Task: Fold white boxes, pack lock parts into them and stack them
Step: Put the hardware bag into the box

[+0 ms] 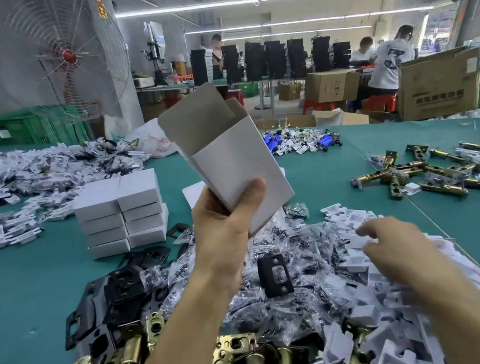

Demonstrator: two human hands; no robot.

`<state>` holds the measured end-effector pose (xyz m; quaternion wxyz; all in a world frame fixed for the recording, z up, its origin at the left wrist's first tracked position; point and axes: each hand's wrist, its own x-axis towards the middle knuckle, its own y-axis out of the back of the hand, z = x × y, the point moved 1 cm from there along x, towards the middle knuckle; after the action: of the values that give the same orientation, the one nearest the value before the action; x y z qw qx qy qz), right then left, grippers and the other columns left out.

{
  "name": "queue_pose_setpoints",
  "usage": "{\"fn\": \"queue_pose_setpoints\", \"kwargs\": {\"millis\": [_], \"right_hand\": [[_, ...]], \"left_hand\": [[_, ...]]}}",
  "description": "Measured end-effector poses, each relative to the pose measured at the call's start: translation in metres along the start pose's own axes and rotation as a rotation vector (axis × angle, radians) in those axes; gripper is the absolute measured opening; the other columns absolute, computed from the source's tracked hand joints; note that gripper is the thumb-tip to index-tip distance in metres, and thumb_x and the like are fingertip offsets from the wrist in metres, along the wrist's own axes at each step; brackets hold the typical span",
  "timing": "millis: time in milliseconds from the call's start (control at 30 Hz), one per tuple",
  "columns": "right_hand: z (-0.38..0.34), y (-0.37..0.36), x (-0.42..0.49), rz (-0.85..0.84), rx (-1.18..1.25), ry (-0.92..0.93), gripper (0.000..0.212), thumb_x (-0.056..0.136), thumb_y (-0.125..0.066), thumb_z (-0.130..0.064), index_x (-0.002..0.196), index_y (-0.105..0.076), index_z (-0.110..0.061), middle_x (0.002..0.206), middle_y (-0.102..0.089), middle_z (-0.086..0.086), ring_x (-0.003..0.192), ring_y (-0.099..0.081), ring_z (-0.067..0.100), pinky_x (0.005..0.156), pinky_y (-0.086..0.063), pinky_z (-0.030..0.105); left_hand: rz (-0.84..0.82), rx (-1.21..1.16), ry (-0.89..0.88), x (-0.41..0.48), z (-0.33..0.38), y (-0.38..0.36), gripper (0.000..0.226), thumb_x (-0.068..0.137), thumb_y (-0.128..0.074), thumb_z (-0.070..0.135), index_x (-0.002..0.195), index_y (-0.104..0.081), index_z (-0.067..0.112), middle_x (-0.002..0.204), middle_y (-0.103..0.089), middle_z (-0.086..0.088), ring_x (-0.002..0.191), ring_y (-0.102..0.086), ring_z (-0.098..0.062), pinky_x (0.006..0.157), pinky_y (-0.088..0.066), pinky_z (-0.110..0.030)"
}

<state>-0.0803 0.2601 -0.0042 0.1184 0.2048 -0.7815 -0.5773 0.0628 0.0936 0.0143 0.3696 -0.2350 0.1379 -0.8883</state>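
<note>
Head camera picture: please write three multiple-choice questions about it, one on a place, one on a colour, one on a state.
1. Where is the stack of closed boxes?
A) on the table, left of the left hand
B) on the floor
C) on a chair

2. What colour is the table?
A) red
B) teal green
C) yellow

3. How is the box in the left hand?
A) taped shut
B) crushed flat
C) open at the top, flap up

Answers:
1 A, the stack stands on the table, left of the raised hand.
2 B, the bare cover is teal green.
3 C, the grey inside and the raised flap show.
</note>
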Motion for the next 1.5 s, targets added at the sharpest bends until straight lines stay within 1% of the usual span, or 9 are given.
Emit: {"fn": "queue_pose_setpoints", "kwargs": {"millis": [233,367,600,700,933,1100,1200,1300,1500], "right_hand": [[0.002,0.000,-0.005,-0.064,-0.193,-0.065,0.035,0.080,-0.073,-0.033,0.113,-0.063,-0.029,0.125,-0.054,0.007,0.119,-0.047,0.030,0.095,-0.046,0.037],[0.003,0.001,-0.008,-0.148,-0.067,-0.076,0.020,0.074,-0.081,-0.017,0.091,-0.072,-0.020,0.092,-0.071,0.003,0.085,-0.067,0.022,0.079,-0.059,0.039],[0.007,0.001,-0.003,-0.003,0.067,-0.049,0.034,0.076,-0.066,0.002,0.057,-0.063,-0.027,0.086,-0.073,0.009,0.080,-0.067,0.023,0.076,-0.057,0.035],[0.007,0.005,-0.004,-0.040,0.107,-0.016,0.026,0.076,-0.074,-0.003,0.071,-0.066,-0.027,0.088,-0.072,0.006,0.078,-0.065,0.019,0.069,-0.053,0.028],[0.003,0.008,-0.008,-0.192,0.099,0.029,0.046,0.074,-0.079,0.001,0.108,-0.068,-0.027,0.089,-0.064,-0.005,0.074,-0.062,0.006,0.048,-0.043,0.014],[-0.002,0.012,-0.007,0.085,0.331,0.108,0.029,0.075,-0.082,-0.004,0.094,-0.073,-0.023,0.086,-0.066,0.002,0.065,-0.061,0.009,0.037,-0.037,0.008],[-0.012,0.021,-0.017,0.249,0.557,0.303,0.023,0.073,-0.086,-0.011,0.085,-0.071,-0.025,0.064,-0.066,0.000,0.054,-0.060,0.010,0.049,-0.045,0.010],[-0.028,0.032,-0.031,0.414,0.867,0.541,0.029,0.073,-0.082,-0.004,0.087,-0.070,-0.026,0.070,-0.067,0.013,0.066,-0.065,0.029,0.065,-0.058,0.037],[-0.046,0.049,-0.057,0.574,1.072,0.862,0.019,0.073,-0.078,-0.014,0.089,-0.070,-0.020,0.082,-0.071,0.000,0.073,-0.066,0.016,0.074,-0.056,0.025]], "left_hand": [[-0.008,0.168,-0.054,0.000,-0.004,0.001,0.041,0.065,-0.083,0.031,0.102,-0.070,0.020,0.100,-0.077,0.004,0.097,-0.072,-0.014,0.082,-0.058,-0.028],[0.030,0.170,0.036,0.003,-0.008,0.004,0.040,0.067,-0.091,0.019,0.101,-0.071,0.021,0.101,-0.077,-0.001,0.101,-0.072,-0.024,0.085,-0.059,-0.040],[0.085,0.093,0.129,0.002,-0.005,0.007,0.056,0.052,-0.088,0.031,0.103,-0.069,0.021,0.104,-0.076,-0.005,0.098,-0.072,-0.026,0.078,-0.062,-0.046],[0.067,0.113,0.157,0.002,-0.006,0.008,0.056,0.043,-0.088,0.034,0.095,-0.072,0.022,0.095,-0.078,0.000,0.087,-0.075,-0.020,0.057,-0.056,-0.026],[0.021,0.171,0.202,0.003,-0.009,0.009,0.062,0.038,-0.088,0.040,0.096,-0.074,0.023,0.093,-0.078,0.004,0.084,-0.075,-0.014,0.062,-0.056,-0.026],[-0.050,0.250,0.242,0.002,-0.011,0.010,0.041,0.051,-0.090,0.023,0.090,-0.077,0.022,0.090,-0.078,0.000,0.083,-0.074,-0.016,0.068,-0.061,-0.031],[-0.085,0.290,0.245,0.000,-0.011,0.008,0.033,0.057,-0.087,0.021,0.088,-0.076,0.020,0.087,-0.078,0.000,0.076,-0.073,-0.012,0.065,-0.061,-0.027],[-0.152,0.310,0.267,-0.002,-0.011,0.008,0.039,0.055,-0.084,0.026,0.092,-0.076,0.016,0.090,-0.079,-0.003,0.081,-0.073,-0.017,0.075,-0.062,-0.032],[-0.376,0.406,0.371,-0.008,-0.011,0.004,0.032,0.060,-0.086,0.013,0.090,-0.081,0.024,0.094,-0.078,-0.006,0.083,-0.072,-0.020,0.075,-0.060,-0.043]]}}
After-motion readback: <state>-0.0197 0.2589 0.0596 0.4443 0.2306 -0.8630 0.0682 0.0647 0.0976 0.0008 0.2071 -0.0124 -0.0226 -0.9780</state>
